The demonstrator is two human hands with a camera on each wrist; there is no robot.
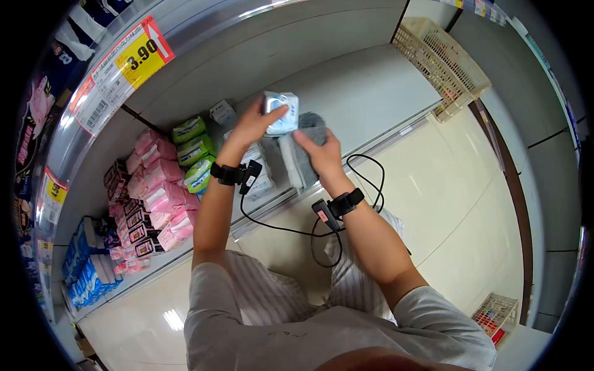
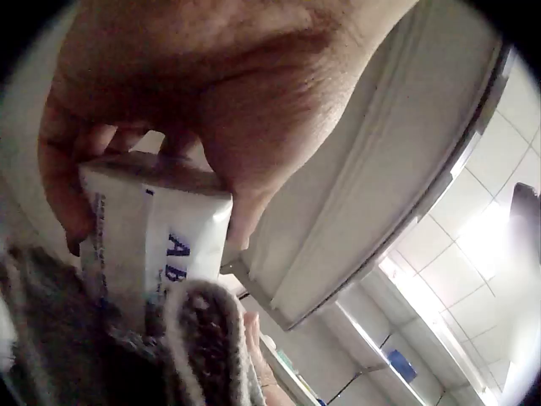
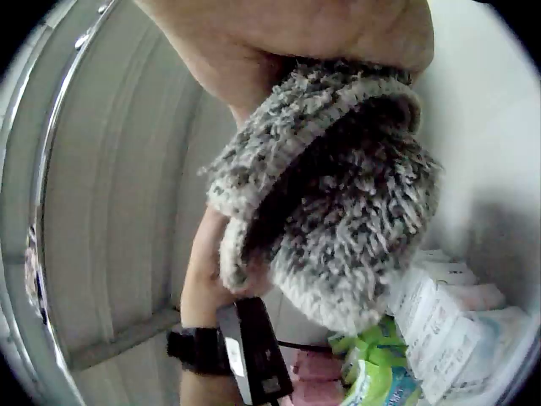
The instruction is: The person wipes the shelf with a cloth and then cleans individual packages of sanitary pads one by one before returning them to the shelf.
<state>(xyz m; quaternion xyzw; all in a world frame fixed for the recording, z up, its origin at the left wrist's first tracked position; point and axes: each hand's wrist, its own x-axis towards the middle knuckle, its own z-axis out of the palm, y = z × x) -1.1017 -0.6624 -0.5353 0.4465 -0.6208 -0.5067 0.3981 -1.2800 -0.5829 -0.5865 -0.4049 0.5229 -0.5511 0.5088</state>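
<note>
My left hand (image 1: pixel 250 128) grips a small white and light-blue soft pack (image 1: pixel 282 123), thumb over its top face. Blue letters "AB" show on this pack (image 2: pixel 156 245) in the left wrist view. Close beside it, my right hand (image 1: pixel 324 156) holds a folded grey fluffy cloth (image 1: pixel 294 166). The cloth's thick pile and pale hemmed edge show in the right wrist view, with the cloth (image 3: pixel 347 220) folded over on itself. In the head view the cloth's upper end lies right at the pack's lower edge.
Below my hands, white packs (image 1: pixel 258 173) stand on the grey shelf (image 1: pixel 365 86). Green packs (image 1: pixel 195 148), pink packs (image 1: pixel 164 198) and blue packs (image 1: pixel 93 278) line it leftward. A cream plastic basket (image 1: pixel 442 59) sits at the far right end. A cable (image 1: pixel 278 229) links both wrist cameras.
</note>
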